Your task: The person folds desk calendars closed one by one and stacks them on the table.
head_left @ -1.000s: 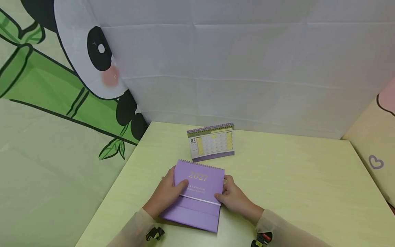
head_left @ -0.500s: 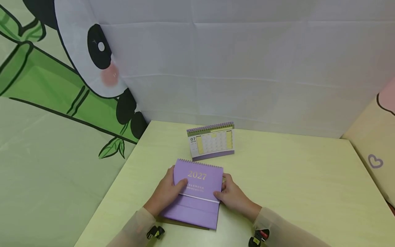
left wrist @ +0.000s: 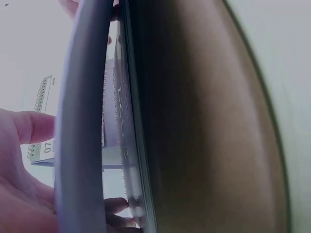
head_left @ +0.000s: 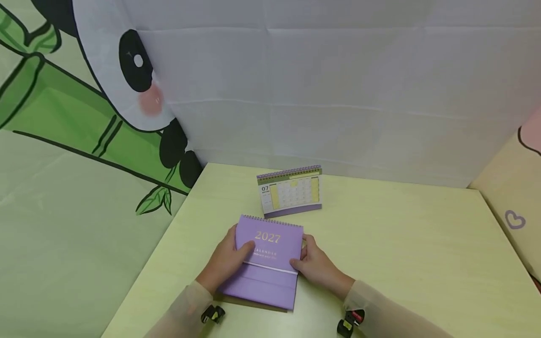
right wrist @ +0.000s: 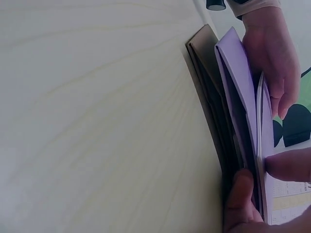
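Both hands hold a purple desk calendar [head_left: 267, 253] with a spiral top edge and gold "2027" on its cover. The left hand [head_left: 226, 263] grips its left side, thumb lying over the front cover. At the right edge the right hand [head_left: 321, 270] pinches it, thumb in front and fingers behind. Under the purple calendar lies a brown folded cardboard piece [right wrist: 201, 46], its edge [head_left: 249, 303] peeking out below in the head view. In the right wrist view, the calendar's base panel [right wrist: 238, 63] and pages [right wrist: 261, 111] stand slightly apart.
Behind the held calendar, a second desk calendar [head_left: 291, 192] stands open at page 07. The pale yellow table [head_left: 401, 244] stretches to the right. A white cloth [head_left: 338, 94] hangs along the back, and a panda-print panel [head_left: 84, 188] borders the left.
The purple calendar and both hands have shifted slightly away and to the left. A strip of the brown piece now shows below its front edge. The standing calendar stays put.
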Motion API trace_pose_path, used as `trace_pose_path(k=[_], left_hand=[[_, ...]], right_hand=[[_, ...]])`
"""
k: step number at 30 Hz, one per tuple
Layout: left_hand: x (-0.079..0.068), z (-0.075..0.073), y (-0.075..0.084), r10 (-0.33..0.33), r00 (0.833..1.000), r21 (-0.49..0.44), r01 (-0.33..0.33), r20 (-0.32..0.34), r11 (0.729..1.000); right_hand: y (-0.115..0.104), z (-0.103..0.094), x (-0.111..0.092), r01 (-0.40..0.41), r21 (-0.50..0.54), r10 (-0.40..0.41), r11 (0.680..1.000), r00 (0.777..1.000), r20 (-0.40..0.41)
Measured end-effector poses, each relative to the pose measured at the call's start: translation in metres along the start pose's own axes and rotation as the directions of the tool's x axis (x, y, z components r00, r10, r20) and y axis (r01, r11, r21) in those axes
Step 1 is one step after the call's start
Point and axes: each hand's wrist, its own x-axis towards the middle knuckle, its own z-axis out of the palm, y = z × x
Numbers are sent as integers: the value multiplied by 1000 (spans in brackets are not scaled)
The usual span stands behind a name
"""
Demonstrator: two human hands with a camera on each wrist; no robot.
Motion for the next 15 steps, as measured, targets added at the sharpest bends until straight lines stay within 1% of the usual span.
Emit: trace_pose_path(k=[2, 4, 5, 6, 7, 9, 10, 11, 13, 15], left_hand=[[-1, 1, -3, -4, 1000, -4, 4, 7, 1000], [-2, 2, -4, -12, 1000, -4, 12, 15, 1000], [-3, 2, -5, -14, 1000, -2, 14, 17, 1000], [-3, 1, -5, -16, 1000, 1, 16, 18, 1000], [-3, 0, -5, -20, 1000, 7, 20, 18, 1000], [-2, -3, -4, -22, 1000, 17, 22, 15, 1000], [-1, -4, -5, -18, 1000, 21, 18, 12, 1000], [1, -5, -5, -12, 1000, 20, 12, 10, 1000], [3, -7, -6, -7, 1000, 17, 7, 11, 1000], [3, -9, -7, -11, 1000, 13, 11, 11, 1000]], right_hand=[[-19, 0, -11, -19, -3, 19, 1000, 1000, -7], [-31, 0, -19, -46, 1, 46, 999, 999, -11], [-32, 0, -20, -46, -1, 46, 999, 999, -12], [-32, 0, -20, -25, -10, 25, 1000, 1000, -3], [-38, -1, -21, -12, -16, 12, 1000, 1000, 4], [-31, -2, -15, 18, -34, -17, 999, 1000, 22], [-25, -2, -11, 49, -53, -48, 997, 998, 28], [-24, -2, -8, 49, -58, -47, 997, 998, 32], [-29, -3, -6, 30, -67, -27, 997, 999, 41], [-29, -2, -4, 23, -77, -20, 997, 999, 46]])
